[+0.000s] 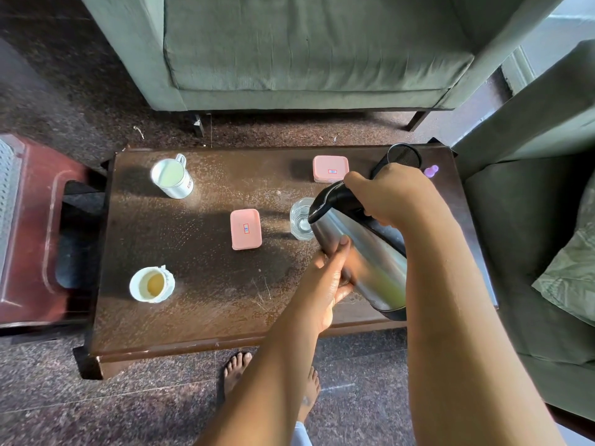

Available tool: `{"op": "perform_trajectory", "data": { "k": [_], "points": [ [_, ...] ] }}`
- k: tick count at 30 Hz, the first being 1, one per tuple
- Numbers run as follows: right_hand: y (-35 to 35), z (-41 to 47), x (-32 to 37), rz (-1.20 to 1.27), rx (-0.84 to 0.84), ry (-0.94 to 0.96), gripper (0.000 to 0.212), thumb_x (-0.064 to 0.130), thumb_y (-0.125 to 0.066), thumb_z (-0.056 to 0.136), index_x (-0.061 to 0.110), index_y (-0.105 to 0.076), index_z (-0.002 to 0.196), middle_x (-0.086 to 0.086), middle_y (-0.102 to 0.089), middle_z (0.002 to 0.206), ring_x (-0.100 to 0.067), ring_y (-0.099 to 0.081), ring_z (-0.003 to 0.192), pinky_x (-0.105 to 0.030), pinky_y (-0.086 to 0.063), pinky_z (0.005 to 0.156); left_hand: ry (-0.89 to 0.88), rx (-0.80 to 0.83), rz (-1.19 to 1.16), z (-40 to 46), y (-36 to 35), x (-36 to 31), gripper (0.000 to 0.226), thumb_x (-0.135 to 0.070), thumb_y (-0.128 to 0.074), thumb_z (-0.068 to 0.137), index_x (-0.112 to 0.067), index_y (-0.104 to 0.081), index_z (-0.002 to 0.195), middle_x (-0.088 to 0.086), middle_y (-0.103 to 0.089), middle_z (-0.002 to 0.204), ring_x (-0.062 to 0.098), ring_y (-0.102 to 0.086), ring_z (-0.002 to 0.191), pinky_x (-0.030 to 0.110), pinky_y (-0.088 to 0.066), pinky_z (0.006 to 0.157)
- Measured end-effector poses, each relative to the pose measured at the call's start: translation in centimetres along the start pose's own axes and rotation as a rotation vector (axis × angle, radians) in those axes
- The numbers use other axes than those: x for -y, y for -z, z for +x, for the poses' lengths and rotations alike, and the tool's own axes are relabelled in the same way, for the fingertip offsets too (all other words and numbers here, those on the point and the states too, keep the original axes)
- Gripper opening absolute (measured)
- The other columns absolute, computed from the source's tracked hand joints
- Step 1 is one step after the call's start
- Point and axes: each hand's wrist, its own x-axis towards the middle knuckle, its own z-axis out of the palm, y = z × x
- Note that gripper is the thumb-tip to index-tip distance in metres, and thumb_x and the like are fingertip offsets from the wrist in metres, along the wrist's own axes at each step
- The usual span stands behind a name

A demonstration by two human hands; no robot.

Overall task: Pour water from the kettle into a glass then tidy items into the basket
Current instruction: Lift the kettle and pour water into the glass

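A steel kettle (370,262) with a black lid and handle is tilted to the left, its spout over a clear glass (299,220) standing on the dark wooden table (199,304). My right hand (389,194) grips the kettle's black handle from above. My left hand (331,275) holds the kettle's steel body from below, fingers against its side. Two pink lidded boxes lie on the table, one (245,229) left of the glass and one (330,169) behind it. No basket is in view.
A steel mug (172,178) stands at the table's back left and a white cup (151,284) with yellowish liquid at the front left. A black mesh cup (402,156) and a small purple thing (431,171) sit back right. Sofas stand behind and right, a red stool (32,226) left.
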Motion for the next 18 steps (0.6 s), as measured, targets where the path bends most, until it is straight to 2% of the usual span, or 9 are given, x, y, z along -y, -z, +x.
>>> {"op": "perform_trajectory", "data": {
  "k": [3,8,13,18],
  "points": [
    [-0.03,0.1,0.18,-0.009,-0.006,0.001,0.05,0.056,-0.038,0.079,0.012,-0.062,0.077,-0.008,-0.06,0.073,-0.031,-0.058,0.076,-0.031,-0.045,0.07,-0.004,0.005,-0.008,-0.17,0.02,-0.12,0.045,-0.039,-0.063,0.088,-0.011,-0.053,0.123,0.006,-0.065,0.105,0.023,-0.062,0.107,0.036,-0.053,0.091],
    [-0.2,0.22,0.24,-0.015,0.002,0.0,0.048,0.056,-0.039,0.079,0.013,-0.06,0.073,-0.003,-0.056,0.065,-0.03,-0.058,0.074,-0.031,-0.041,0.067,0.001,-0.003,-0.01,-0.08,0.14,-0.07,0.045,-0.039,-0.064,0.088,-0.011,-0.055,0.122,0.01,-0.065,0.111,0.025,-0.063,0.109,0.037,-0.053,0.091],
    [-0.26,0.38,0.1,-0.011,-0.003,-0.006,0.049,0.056,-0.039,0.079,0.012,-0.061,0.078,-0.006,-0.059,0.073,-0.03,-0.058,0.076,-0.031,-0.042,0.068,0.002,0.012,-0.008,-0.17,0.18,-0.08,0.047,-0.04,-0.064,0.088,-0.01,-0.055,0.124,0.008,-0.066,0.107,0.022,-0.064,0.105,0.031,-0.055,0.083],
    [-0.34,0.49,0.01,-0.004,-0.001,-0.006,0.051,0.057,-0.039,0.079,0.011,-0.062,0.079,-0.005,-0.058,0.069,-0.031,-0.059,0.076,-0.031,-0.042,0.068,0.007,0.009,-0.003,-0.01,0.27,-0.24,0.049,-0.04,-0.064,0.088,-0.01,-0.054,0.125,0.009,-0.066,0.109,0.021,-0.064,0.106,0.032,-0.054,0.086]
  ]
}}
